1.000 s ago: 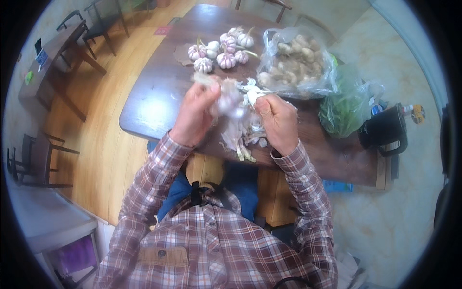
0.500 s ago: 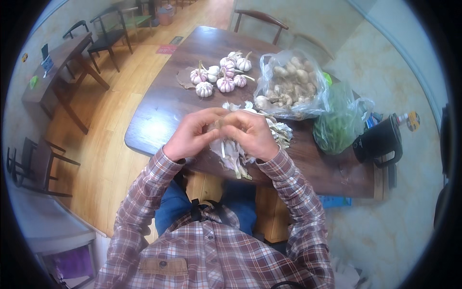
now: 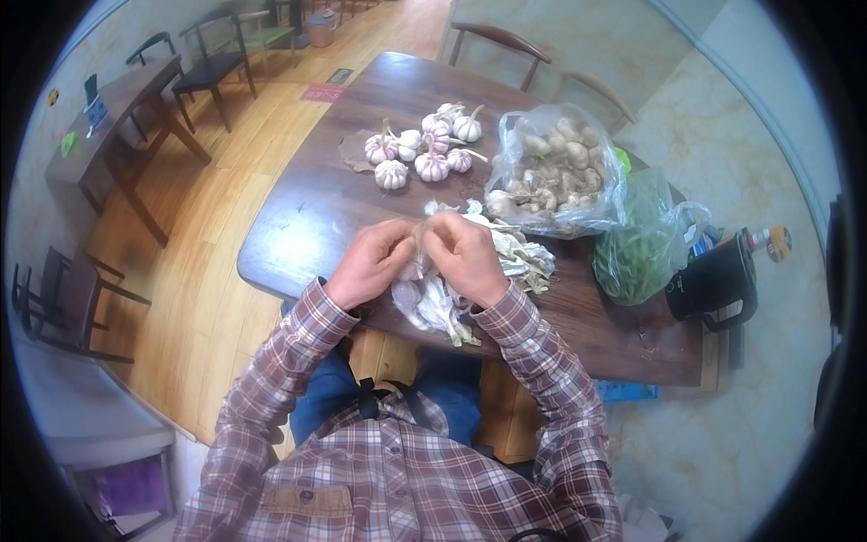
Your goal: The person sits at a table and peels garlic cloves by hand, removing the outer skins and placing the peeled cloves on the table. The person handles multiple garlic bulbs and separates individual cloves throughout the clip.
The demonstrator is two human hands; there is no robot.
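Observation:
My left hand (image 3: 372,262) and my right hand (image 3: 465,257) meet over the near part of the table, fingers bent and pinching. Between their fingertips is a small, pale brown garlic bulb (image 3: 419,238), mostly hidden by the fingers and smeared by motion. Under and beside the hands lies a heap of garlic skins (image 3: 522,256), white and papery, with some hanging over the near edge. Farther off sits a cluster of white and purplish garlic bulbs (image 3: 432,166), some with stems. To its right stands an opened clear plastic bag (image 3: 506,135) full of dirty, brownish garlic bulbs (image 3: 564,163).
The dark wooden table (image 3: 302,212) carries a bag of green vegetables (image 3: 632,244) at right, with a black kettle (image 3: 713,280) beside it near the wall. A chair (image 3: 501,41) stands behind the table. Another table (image 3: 117,117) and several chairs are at left.
Both hands have drawn slightly down toward me, and the fingertips are pinched closer around the bulb. The whole view has shifted a little.

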